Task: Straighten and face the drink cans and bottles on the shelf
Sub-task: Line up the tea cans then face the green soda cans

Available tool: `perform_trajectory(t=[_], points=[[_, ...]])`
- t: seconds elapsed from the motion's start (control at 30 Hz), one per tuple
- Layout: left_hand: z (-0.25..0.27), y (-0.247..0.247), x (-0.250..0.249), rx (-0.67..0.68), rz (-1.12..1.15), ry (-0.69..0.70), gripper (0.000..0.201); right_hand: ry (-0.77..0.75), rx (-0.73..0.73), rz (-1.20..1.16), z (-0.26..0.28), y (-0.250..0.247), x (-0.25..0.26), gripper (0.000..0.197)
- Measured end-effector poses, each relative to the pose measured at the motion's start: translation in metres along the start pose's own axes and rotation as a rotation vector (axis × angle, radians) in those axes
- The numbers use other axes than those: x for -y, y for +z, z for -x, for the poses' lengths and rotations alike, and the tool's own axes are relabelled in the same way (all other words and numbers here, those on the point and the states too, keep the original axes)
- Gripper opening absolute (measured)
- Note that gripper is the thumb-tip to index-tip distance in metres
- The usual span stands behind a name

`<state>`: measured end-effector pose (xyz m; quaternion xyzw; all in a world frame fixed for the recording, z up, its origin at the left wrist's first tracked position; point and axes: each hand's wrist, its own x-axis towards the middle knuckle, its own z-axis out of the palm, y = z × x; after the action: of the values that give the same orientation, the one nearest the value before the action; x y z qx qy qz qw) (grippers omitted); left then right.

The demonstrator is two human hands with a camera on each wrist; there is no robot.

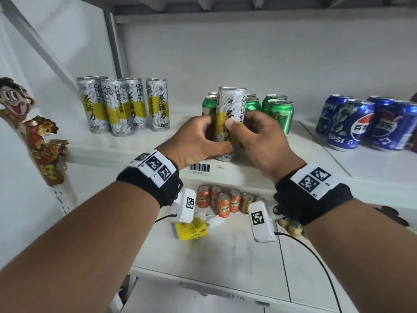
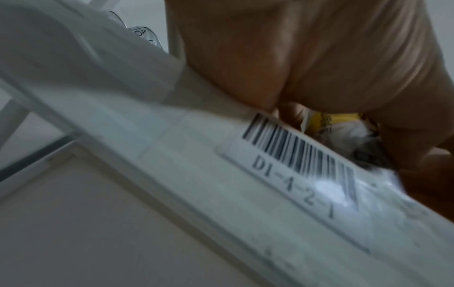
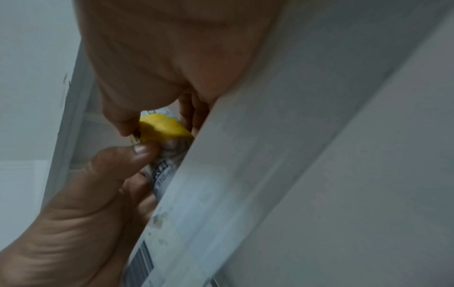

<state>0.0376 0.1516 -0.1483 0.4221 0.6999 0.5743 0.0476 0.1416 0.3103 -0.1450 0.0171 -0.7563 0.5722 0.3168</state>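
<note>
At the left of the shelf [image 1: 140, 147] stands a cluster of tall silver-and-yellow tea cans [image 1: 117, 105], upright and close together. In the middle, the left hand [image 1: 194, 141] and the right hand [image 1: 259, 141] each wrap a grip around one more tea can [image 1: 230, 105], upright at the shelf's front edge, just above a barcode label [image 1: 199, 169]. Green cans [image 1: 277, 111] stand just behind it. Further right, well apart, stand blue Pepsi cans [image 1: 352, 123].

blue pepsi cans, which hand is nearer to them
Right. The right hand grips the tall silver-and-yellow can, on the side toward the blue Pepsi cans. The left hand holds that can's far side.
</note>
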Motion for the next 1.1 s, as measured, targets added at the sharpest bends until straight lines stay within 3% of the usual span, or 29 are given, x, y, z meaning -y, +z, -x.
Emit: perform_trajectory(t=[0.33,0.63,0.7,0.9,1.03,1.1], points=[[0.0,-0.008,0.005,0.082,0.33,-0.052,0.051,0.07,0.083,-0.046,0.006,-0.008,0.008,0.032],[0.001,-0.005,0.003,-0.001,0.38,-0.014,0.039,0.086,0.259,-0.061,0.01,-0.004,0.013,0.069],[0.002,-0.005,0.0,-0.006,0.382,-0.025,0.045,0.103,0.265,-0.087,0.009,-0.003,0.014,0.071],[0.0,-0.006,0.004,-0.014,0.365,0.013,0.052,0.089,0.248,-0.085,0.006,-0.009,0.009,0.047],[0.002,-0.008,0.01,-0.041,0.298,0.097,0.053,0.121,0.212,-0.241,0.007,-0.01,0.014,0.023],[0.004,-0.007,0.011,-0.051,0.206,0.128,0.059,0.118,0.189,-0.283,0.009,-0.008,0.017,0.036]])
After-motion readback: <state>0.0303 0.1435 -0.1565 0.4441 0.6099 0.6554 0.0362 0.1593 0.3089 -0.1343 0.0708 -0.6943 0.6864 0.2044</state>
